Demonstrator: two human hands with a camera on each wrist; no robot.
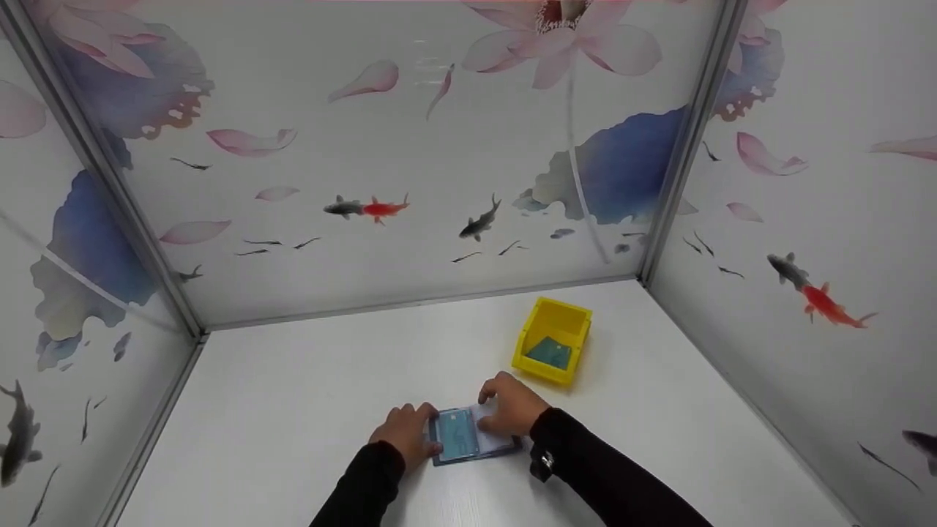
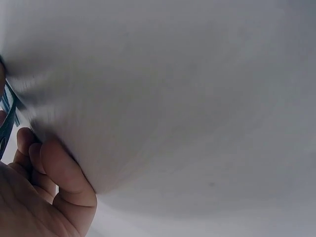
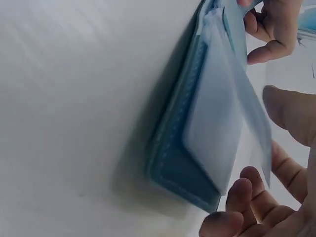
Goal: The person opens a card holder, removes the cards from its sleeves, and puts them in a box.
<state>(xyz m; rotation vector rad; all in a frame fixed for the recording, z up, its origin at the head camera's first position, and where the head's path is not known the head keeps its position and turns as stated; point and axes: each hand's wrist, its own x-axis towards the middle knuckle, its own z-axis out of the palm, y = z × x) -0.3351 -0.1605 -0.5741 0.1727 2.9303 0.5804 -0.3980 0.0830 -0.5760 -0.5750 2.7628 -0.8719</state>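
A blue card holder lies spread on the white table, with a light blue card in its left side. On its right side are clear plastic sleeves. My left hand holds the holder's left edge, thumb over the front corner and index finger at the far corner. My right hand is over the right side. In the right wrist view a loose sleeve stands lifted between the spread thumb and fingers; the thumb looks apart from it, and a finger is behind it.
Beyond my right hand stands a yellow bin with dark green cards inside. White panels printed with flowers and fish wall the table at the back and both sides.
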